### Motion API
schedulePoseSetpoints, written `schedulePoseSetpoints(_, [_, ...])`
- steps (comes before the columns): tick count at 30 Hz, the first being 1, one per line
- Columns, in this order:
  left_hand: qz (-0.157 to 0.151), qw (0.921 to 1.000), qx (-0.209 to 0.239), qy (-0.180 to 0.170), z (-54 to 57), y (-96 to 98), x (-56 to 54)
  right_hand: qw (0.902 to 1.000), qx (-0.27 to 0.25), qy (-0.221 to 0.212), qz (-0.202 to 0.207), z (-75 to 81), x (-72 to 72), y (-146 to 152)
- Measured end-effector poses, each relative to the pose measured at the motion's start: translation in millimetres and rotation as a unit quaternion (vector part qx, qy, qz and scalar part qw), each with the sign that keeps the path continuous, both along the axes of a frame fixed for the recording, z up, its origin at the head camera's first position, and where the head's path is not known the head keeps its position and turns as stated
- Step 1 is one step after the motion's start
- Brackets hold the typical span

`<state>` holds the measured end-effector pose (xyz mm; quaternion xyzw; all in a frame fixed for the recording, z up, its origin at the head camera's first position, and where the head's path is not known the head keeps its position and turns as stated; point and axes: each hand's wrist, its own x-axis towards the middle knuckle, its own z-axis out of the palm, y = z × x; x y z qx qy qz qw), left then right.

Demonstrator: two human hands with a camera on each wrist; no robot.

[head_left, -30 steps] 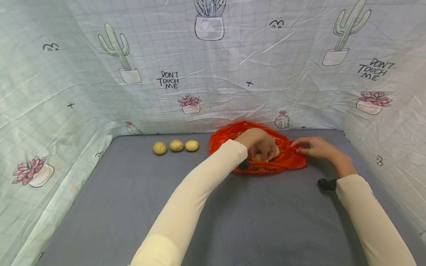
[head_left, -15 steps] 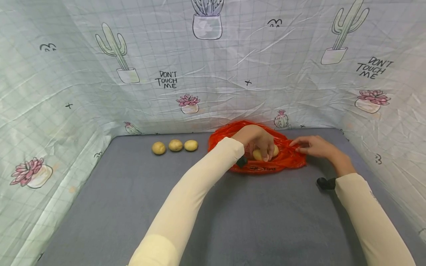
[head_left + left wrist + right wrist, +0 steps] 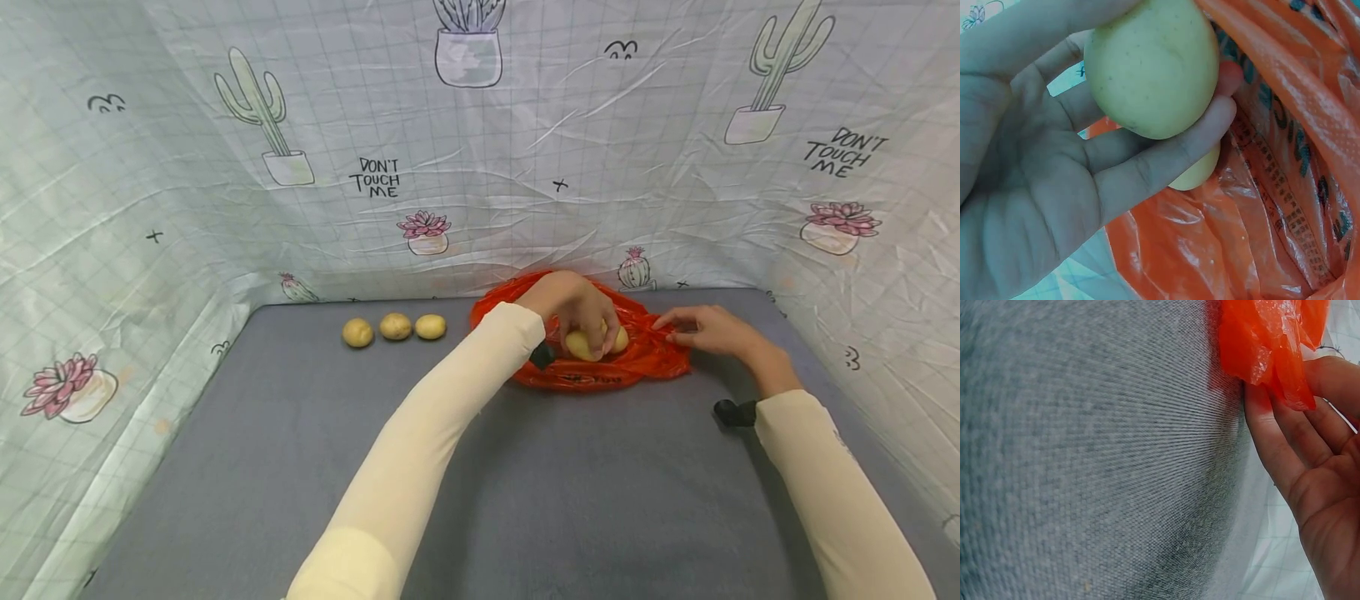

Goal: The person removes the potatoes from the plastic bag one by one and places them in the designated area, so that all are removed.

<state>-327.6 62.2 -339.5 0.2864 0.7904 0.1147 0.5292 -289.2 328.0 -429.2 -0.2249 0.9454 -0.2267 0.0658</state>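
My left hand (image 3: 583,312) holds a yellow potato (image 3: 1154,69) between thumb and fingers, over the opened red plastic bag (image 3: 555,379) at the back of the table. Another potato (image 3: 1197,170) shows behind the fingers in the left wrist view, lying in the bag. At the bag's right end my right hand (image 3: 708,331) pinches a gathered edge of the plastic (image 3: 1272,350) between thumb and fingers. Dark printing runs along the bag's side.
Left of the bag, three potatoes (image 3: 396,327) lie in a row near the back edge of the grey table (image 3: 300,467). A cactus-printed curtain (image 3: 525,150) hangs close behind the table and along both sides.
My left hand has closed on a potato in the bag and raised it slightly, drawing back a little to the left. My right hand keeps its place on the bag's edge.
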Motion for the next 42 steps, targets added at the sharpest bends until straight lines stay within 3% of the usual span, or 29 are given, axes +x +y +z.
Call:
schedulePoseSetpoints(5, [0.003, 0.9999, 0.014, -0.003, 3.1, -1.5, 1.1, 1.0000, 0.002, 0.006, 0.006, -0.5, -0.2, 1.2])
schedulePoseSetpoints(11, [-0.021, 0.9990, 0.038, -0.005, 5.4, -4.7, 4.0, 0.9999, 0.003, 0.008, 0.007, 0.6, 0.9, 0.9])
schedulePoseSetpoints(15, [-0.033, 0.9967, 0.072, -0.014, 5.6, -10.5, 8.6, 0.9999, 0.002, 0.008, 0.007, 0.5, 0.9, 1.5])
schedulePoseSetpoints(19, [-0.056, 0.9921, 0.113, 0.001, 3.2, -18.1, 13.6, 1.0000, 0.002, 0.007, 0.006, 0.1, 0.9, 2.4])
schedulePoseSetpoints(27, [-0.139, 0.9693, 0.194, 0.060, -7.2, -47.6, 26.1, 1.0000, 0.003, 0.007, 0.004, 0.4, 1.8, 1.4])
schedulePoseSetpoints(30, [-0.152, 0.9623, 0.212, 0.078, -9.1, -63.5, 32.2, 1.0000, 0.001, 0.006, 0.005, 0.8, 1.6, 0.1])
schedulePoseSetpoints(35, [-0.157, 0.9481, 0.248, 0.122, -10.4, -87.8, 42.2, 1.0000, 0.005, 0.004, 0.000, 1.0, 1.4, -0.5])
schedulePoseSetpoints(42, [-0.134, 0.9238, 0.261, 0.246, -11.5, -116.8, 56.4, 1.0000, 0.006, 0.007, 0.002, -1.2, 1.7, 0.2])
